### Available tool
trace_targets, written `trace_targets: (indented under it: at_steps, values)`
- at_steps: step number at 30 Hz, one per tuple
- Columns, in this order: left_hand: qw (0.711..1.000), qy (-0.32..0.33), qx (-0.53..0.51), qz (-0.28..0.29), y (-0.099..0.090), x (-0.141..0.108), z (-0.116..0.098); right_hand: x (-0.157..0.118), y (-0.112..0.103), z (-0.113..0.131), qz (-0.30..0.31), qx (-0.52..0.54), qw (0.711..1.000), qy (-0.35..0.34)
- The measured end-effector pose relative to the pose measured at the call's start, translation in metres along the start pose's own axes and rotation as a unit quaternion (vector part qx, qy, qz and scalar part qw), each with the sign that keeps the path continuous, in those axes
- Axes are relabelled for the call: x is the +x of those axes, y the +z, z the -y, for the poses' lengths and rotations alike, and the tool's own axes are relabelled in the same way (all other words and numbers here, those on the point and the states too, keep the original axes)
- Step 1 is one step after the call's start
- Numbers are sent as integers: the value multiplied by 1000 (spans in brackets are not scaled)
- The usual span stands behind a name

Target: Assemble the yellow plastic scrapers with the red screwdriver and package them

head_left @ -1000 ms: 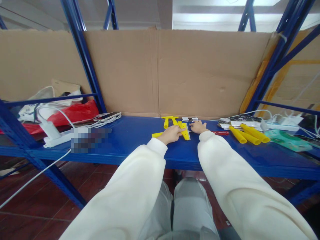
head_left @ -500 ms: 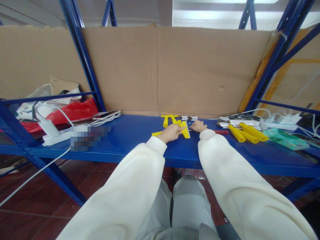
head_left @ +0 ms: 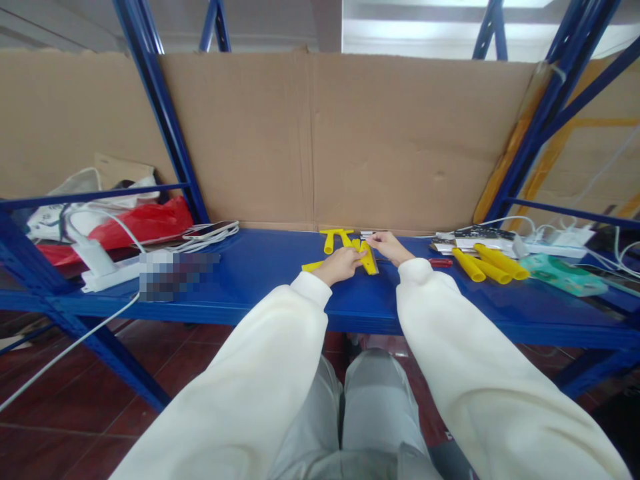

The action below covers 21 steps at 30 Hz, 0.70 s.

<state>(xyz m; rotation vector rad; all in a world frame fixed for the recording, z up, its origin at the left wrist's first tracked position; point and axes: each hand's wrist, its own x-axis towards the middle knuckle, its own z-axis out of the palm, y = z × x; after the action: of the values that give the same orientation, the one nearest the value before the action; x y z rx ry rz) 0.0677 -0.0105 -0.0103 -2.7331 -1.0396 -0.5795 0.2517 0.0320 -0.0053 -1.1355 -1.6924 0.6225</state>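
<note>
A yellow plastic scraper, T-shaped with a thin pale strip along its wide edge, lies over the blue shelf. My left hand is closed on it from the left, and a yellow handle end shows beyond the wrist. At the far end of the scraper's head, the fingers of my right hand are pinched together. Anything between those fingertips is too small to make out. Behind my left hand lie further yellow T-shaped scraper parts. A red-handled tool rests right of my right hand.
Several yellow tubular handles lie on the blue shelf at right, near a green packet and white cables. At left are a white power strip and a red bag. Cardboard stands behind.
My right hand has moved left and away from me, from beside the scraper to the far end of its head. My left hand keeps its hold on the scraper.
</note>
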Motion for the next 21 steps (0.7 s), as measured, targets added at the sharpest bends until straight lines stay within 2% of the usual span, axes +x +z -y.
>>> trace_targets:
  at_steps: [5,11,18,21]
  values:
    - [1000,4,-3,1,-1,-2,-1,-1,0,-2,8,-72,997,-26]
    - [1000,-14,13,12,-4,-3,-4,3,1,-7,0,-168,982,-91]
    - [999,-13,26,25,-6,-3,-5,-1,3,-1,15,-234,970,-68]
    - [999,-14,24,25,-6,-3,-5,-3,5,1,1,-252,966,-59]
